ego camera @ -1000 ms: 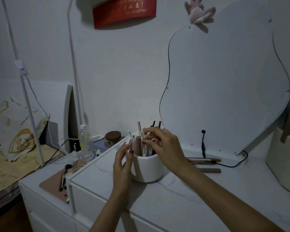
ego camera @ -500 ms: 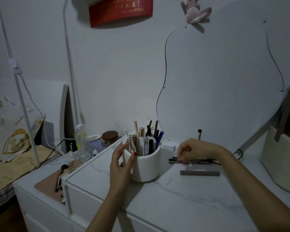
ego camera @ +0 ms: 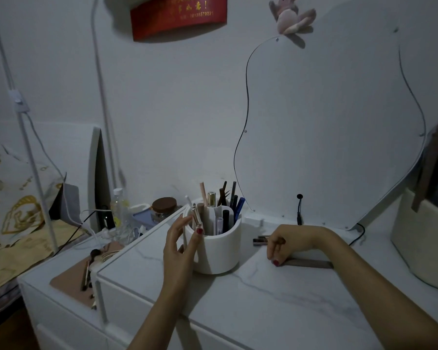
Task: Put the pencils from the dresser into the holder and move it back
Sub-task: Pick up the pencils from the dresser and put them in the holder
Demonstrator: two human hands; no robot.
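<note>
A white round holder (ego camera: 218, 253) full of pens and pencils stands on the marble dresser top (ego camera: 263, 299). My left hand (ego camera: 178, 245) grips its left side, thumb on the rim. To the right of it, my right hand (ego camera: 291, 242) rests on the dresser with fingers curled around dark pencils (ego camera: 259, 240), whose ends stick out toward the holder. The thumb of that hand touches the left end of a flat grey pencil (ego camera: 311, 263) lying on the top.
A curved mirror (ego camera: 326, 122) leans behind the dresser, with a black cable plug (ego camera: 299, 210) at its foot. A pale basket (ego camera: 420, 238) stands at the right. A brown-lidded jar (ego camera: 163, 208), a bottle (ego camera: 119, 210) and a pad with brushes (ego camera: 71, 279) crowd the lower left surface.
My right hand left the holder's top, went right to the dark pencils and closed on them, then came nearer to the grey pencil. My left hand stayed on the holder.
</note>
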